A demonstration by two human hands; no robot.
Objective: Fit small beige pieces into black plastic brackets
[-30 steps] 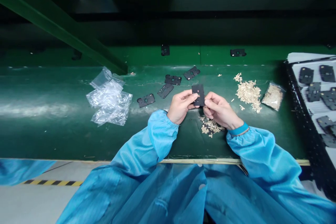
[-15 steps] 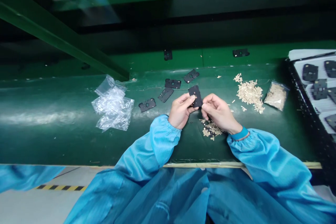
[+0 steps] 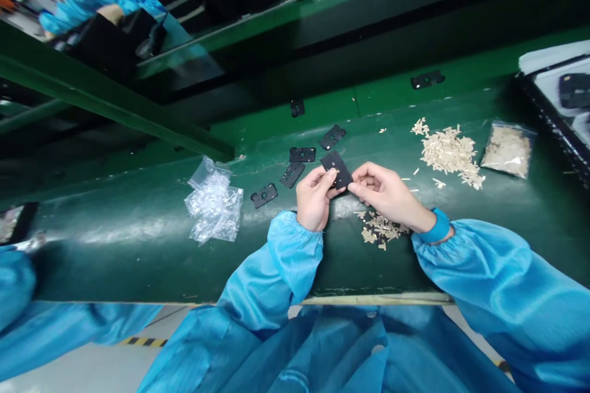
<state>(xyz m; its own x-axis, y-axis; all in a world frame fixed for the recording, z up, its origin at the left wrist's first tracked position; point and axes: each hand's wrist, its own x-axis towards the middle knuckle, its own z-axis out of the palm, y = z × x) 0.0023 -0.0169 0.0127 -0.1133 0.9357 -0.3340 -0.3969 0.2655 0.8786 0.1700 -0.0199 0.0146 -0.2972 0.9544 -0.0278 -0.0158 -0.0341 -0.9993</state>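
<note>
Black plate [image 3: 337,169]: matte, long axis slanting from upper left to lower right
Left hand [image 3: 314,198]: I see it pinching the plate's left edge
Right hand [image 3: 386,191]: fingertips gripping its lower right end
Place: above the green counter [image 3: 115,264], pale scraps [image 3: 380,227] just below

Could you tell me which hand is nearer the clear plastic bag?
Left. The left hand is beside the clear plastic bag, apart from it; the right hand is farther off on the same side.
</note>
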